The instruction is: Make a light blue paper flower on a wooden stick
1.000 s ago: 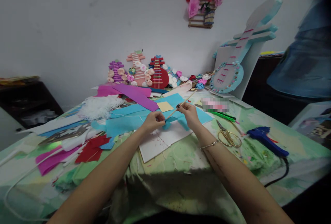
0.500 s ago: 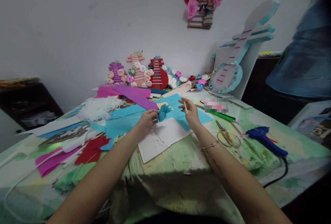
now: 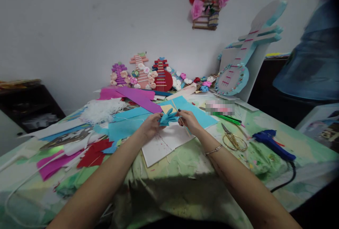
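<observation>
My left hand (image 3: 151,126) pinches a blue crepe-paper flower (image 3: 167,117) by its left end, with the petals pointing right. My right hand (image 3: 189,121) is closed around a thin wooden stick (image 3: 173,103) that slants up to the left past the fingers. Its fingertips are at the flower's right-hand petals; whether they grip a petal I cannot tell. Below both hands lies a white board (image 3: 161,146) with reddish marks, and blue paper sheets (image 3: 205,116) extend behind it.
Gold-handled scissors (image 3: 233,140) and a blue glue gun (image 3: 272,144) with a black cord lie at right. Green pens (image 3: 228,119) are behind the scissors. Red felt-like scraps (image 3: 92,154) and white shredded strands (image 3: 103,110) are at left. Decorated lute shapes (image 3: 162,77) stand along the wall.
My right hand has come left and down to the flower, and the stick has swung to a leftward slant. The flower has turned slightly in my left hand, which has barely moved.
</observation>
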`<state>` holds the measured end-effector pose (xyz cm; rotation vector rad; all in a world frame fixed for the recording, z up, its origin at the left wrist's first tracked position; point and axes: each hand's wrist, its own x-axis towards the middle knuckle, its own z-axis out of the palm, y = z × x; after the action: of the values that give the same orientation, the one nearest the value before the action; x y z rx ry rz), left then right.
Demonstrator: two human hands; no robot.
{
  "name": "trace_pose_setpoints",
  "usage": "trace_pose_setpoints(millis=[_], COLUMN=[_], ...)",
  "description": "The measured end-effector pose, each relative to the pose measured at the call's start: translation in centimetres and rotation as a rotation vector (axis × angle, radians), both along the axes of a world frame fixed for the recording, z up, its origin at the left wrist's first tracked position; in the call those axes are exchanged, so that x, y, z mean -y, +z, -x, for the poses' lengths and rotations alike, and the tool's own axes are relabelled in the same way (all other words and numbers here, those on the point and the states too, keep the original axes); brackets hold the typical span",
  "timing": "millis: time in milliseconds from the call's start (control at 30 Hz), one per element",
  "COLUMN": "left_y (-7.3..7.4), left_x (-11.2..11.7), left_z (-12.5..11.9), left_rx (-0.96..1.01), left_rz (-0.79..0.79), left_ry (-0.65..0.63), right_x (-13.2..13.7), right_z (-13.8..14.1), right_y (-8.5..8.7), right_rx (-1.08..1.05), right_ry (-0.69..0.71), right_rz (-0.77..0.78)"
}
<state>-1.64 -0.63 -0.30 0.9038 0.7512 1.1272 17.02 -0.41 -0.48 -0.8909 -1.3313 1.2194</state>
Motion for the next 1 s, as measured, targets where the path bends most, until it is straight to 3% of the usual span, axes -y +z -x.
trace_pose_setpoints(millis=[167,367,667,1000], left_y=[-0.5,-0.6,-1.2,-1.1], left_x=[0.2,0.1,0.0,-0.3], left_z=[-0.4,-0.6,-0.8,-0.9], left_rx=[-0.054,-0.128,-0.229,-0.178], left_rz=[-0.102,-0.107,-0.221,-0.176], left_ry=[-0.040,-0.065,-0.074,0.002], right_x=[0.7,0.0,-1.2,-0.8], right_z=[0.6,0.7,0.6,0.3], right_y=[0.1,-0.9,-1.9,-1.5], right_rx=[0.109,0.324,0.481,0.415], right_ry=[0.090,-0.009,-0.032,-0.084], right_rz=[-0.016,-0.170,-0.359,-0.288])
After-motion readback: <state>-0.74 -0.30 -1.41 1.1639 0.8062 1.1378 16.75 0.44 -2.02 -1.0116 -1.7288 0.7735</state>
